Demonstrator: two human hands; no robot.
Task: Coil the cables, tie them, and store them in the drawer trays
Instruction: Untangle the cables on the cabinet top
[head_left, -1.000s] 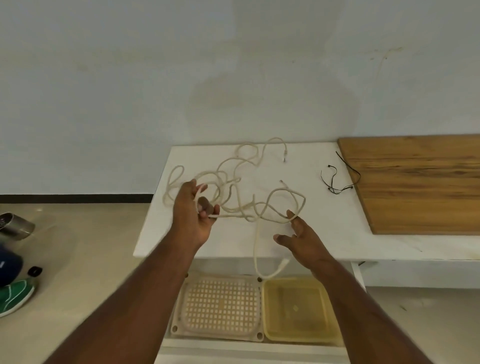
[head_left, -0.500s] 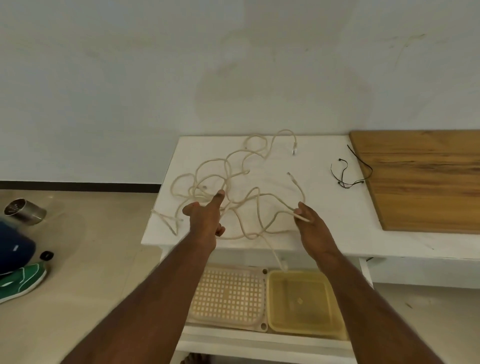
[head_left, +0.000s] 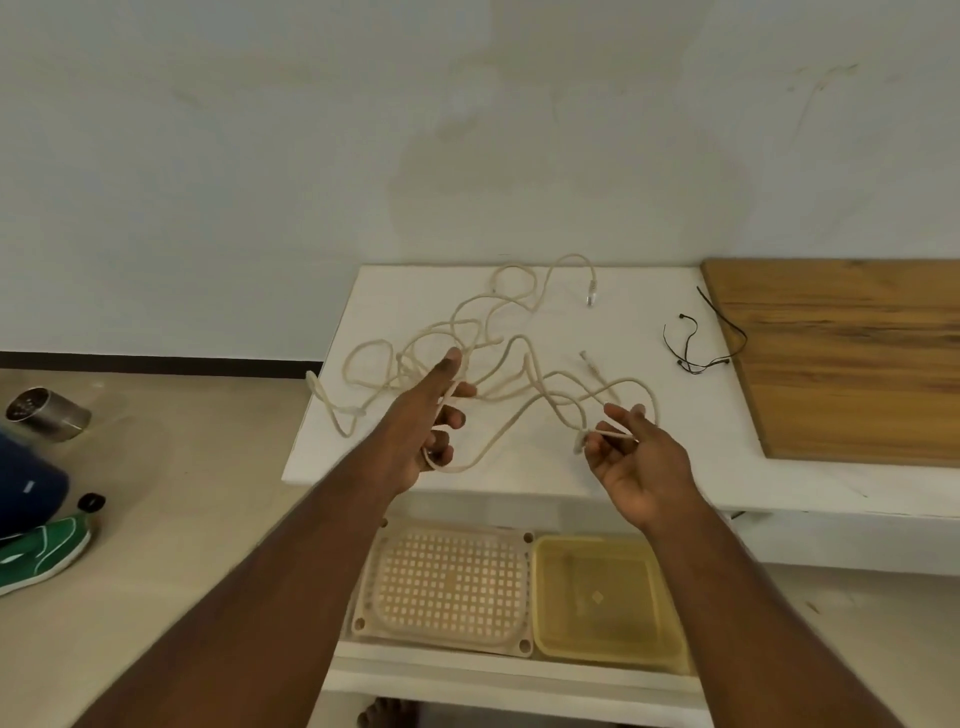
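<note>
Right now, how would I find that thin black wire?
Start at the white table, then look toward the wooden board on its right. Beside the board's left edge lies the thin black wire: small and dark, unlike the long cream cable.

Cream cable (head_left: 540, 400) between both hands looks matt, rubbery plastic. White tabletop (head_left: 691, 467) under them: smooth, matt. Wood-grain board (head_left: 852, 364) right of right hand (head_left: 636, 462), satin. Below hands: perforated beige plastic tray (head_left: 441, 587), translucent yellow plastic tray (head_left: 608, 603).

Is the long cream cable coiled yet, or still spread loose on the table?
Still spread loose: the long cream cable sprawls in irregular tangled loops across the white table, uncoiled and untied.
</note>
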